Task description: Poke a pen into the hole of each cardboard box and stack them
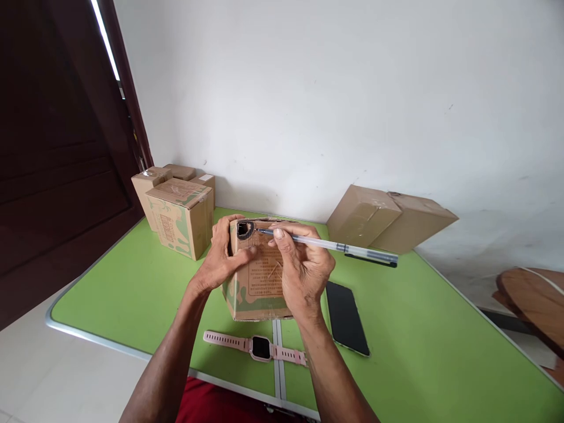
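Note:
A cardboard box (264, 276) with green blotches and brown print stands in front of me on the green table. Near its upper left corner is a small dark hole with black ink drawn around it. My left hand (227, 252) grips the box's left side, thumb on the printed face. In my right hand (304, 261) is a clear pen (324, 242) with a black cap on its back end; its tip is close to the inked edge of the hole. Whether the tip touches the cardboard I cannot tell.
A pink smartwatch (261, 348) lies by the front edge of the table (110, 299). To the right of the box is a black phone (347, 318). Several cardboard boxes (180, 214) stand at the back left, and two brown boxes (365, 214) lean against the wall.

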`<state>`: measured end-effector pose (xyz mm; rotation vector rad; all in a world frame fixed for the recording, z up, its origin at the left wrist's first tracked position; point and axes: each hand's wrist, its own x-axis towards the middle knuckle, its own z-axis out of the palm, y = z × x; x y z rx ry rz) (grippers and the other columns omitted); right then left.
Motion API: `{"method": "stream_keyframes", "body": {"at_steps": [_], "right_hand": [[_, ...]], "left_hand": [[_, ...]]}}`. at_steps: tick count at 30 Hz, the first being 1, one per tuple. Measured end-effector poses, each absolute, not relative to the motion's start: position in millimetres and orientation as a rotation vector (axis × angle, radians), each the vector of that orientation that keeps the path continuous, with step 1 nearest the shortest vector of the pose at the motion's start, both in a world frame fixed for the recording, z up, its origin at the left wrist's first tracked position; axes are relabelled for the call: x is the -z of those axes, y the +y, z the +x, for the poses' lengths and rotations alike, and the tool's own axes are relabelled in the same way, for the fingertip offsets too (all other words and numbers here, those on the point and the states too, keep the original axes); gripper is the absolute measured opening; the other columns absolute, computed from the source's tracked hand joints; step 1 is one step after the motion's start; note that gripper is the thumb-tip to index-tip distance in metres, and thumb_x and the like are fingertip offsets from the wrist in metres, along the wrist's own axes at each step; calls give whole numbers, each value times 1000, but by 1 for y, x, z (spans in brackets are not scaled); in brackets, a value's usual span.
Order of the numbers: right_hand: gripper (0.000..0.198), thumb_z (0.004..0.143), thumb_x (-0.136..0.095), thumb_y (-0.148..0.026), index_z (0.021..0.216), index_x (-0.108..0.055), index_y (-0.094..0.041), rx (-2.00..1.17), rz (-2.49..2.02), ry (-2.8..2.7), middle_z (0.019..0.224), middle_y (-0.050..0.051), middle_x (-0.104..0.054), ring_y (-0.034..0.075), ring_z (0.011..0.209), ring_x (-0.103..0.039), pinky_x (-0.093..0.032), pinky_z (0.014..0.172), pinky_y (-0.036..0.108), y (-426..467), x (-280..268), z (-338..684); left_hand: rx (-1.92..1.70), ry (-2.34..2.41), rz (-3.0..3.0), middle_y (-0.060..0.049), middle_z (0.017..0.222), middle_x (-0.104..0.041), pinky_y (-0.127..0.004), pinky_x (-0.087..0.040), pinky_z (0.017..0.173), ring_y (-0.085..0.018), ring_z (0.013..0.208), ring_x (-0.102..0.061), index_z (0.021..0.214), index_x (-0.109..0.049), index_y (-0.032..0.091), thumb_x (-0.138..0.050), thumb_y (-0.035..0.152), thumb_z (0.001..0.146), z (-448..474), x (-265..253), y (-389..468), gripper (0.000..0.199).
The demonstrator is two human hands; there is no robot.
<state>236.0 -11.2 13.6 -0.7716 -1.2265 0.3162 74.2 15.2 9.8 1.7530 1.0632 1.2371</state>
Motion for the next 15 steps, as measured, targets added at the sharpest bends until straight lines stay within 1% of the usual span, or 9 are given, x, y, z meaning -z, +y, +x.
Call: {"method": "stream_keyframes", "body": {"at_steps": [4, 9, 10, 12, 14, 15], "right_hand": [[4, 101, -76, -27, 100, -79, -24, -330, -765, -1177, 95, 0, -81, 13, 70, -74, -65, 69, 27, -11, -17, 233], [5, 97, -80, -27, 101, -82, -25, -410, -735, -1192, 95, 0, -81, 14, 75, -76, -70, 75, 30, -11, -17, 230], [6, 97, -81, -28, 101, -82, -26, -437, -724, -1189, 95, 0, -82, 15, 75, -77, -70, 73, 31, -12, -18, 232], [7, 96, -82, -30, 102, -83, -26, -460, -683, -1130, 95, 1, -83, 16, 73, -77, -69, 65, 32, -13, -22, 242], [8, 96, -82, -32, 103, -82, -26, -372, -645, -1000, 88, 0, -82, 17, 72, -76, -64, 58, 29, -11, -25, 262], [9, 97, -82, -33, 103, -81, -26, -287, -648, -933, 83, -1, -80, 17, 72, -75, -63, 57, 29, -10, -25, 276]], "left_hand": [[-1225, 1060, 1756, -11, 136, -58, -61, -41, 120, -38, 139, -48, 131, -53, 29, -73, 49, 84, 74, -10, 14, 54], [-1221, 1073, 1790, -11, 136, -58, -61, -37, 122, -37, 139, -46, 131, -53, 27, -70, 50, 85, 72, -9, 14, 55], [-1219, 1078, 1789, -11, 136, -58, -61, -37, 122, -37, 139, -46, 132, -53, 27, -71, 51, 84, 71, -8, 15, 55], [-1219, 1076, 1760, -11, 137, -58, -61, -38, 122, -37, 141, -45, 132, -53, 28, -72, 51, 83, 69, -5, 16, 57], [-1233, 1062, 1723, -11, 136, -58, -60, -42, 121, -38, 142, -48, 133, -54, 29, -73, 53, 84, 65, 0, 18, 58], [-1249, 1061, 1716, -11, 135, -59, -58, -44, 119, -37, 141, -50, 133, -55, 29, -73, 54, 85, 63, 2, 20, 57]]}}
